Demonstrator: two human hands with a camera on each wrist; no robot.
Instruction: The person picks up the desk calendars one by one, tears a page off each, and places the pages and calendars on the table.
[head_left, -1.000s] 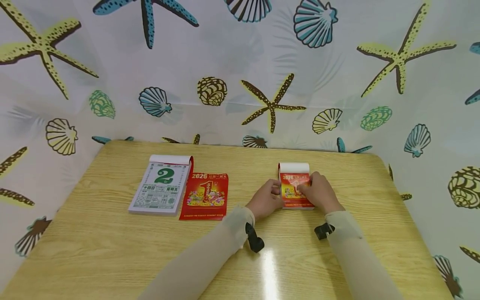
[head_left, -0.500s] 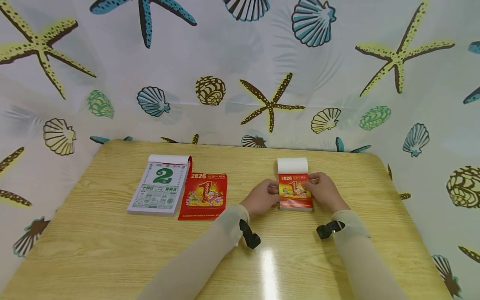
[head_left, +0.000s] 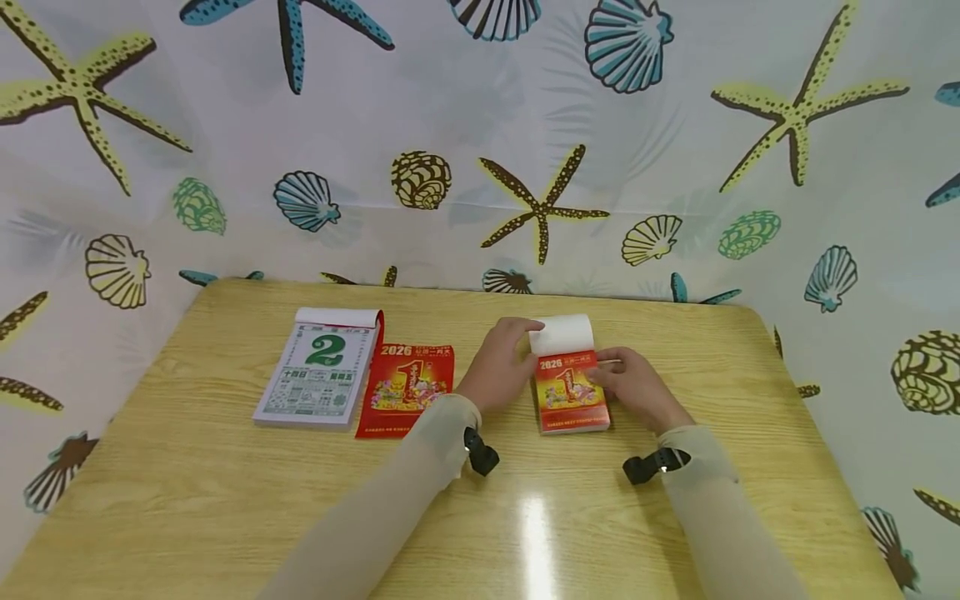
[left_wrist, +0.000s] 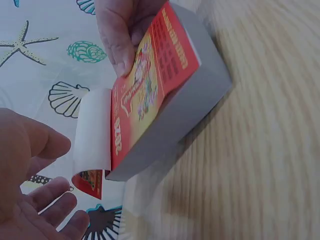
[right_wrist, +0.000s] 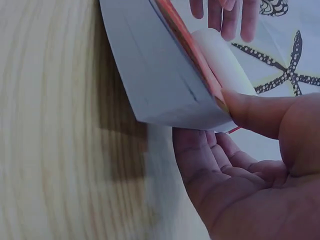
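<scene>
Pinching the right edge of the small red calendar (head_left: 572,400), my right hand (head_left: 641,383) has its thumb on the red front page and its fingers tucked underneath. My left hand (head_left: 495,364) holds nothing, its thumb and fingers parted around the corner of the white flap (head_left: 562,335) that curls back over the calendar's top; I can't tell whether they touch it. The calendar sits between my two hands on the wooden bench (head_left: 187,500), its page showing "2026" and a big 1. Over to my left lies a larger calendar (head_left: 318,367) with a green 2, and just beside it a red sheet (head_left: 408,383), its lower right corner partly behind my left sleeve (head_left: 405,492). Behind the bench hangs a shell-and-starfish cloth (head_left: 360,100).
</scene>
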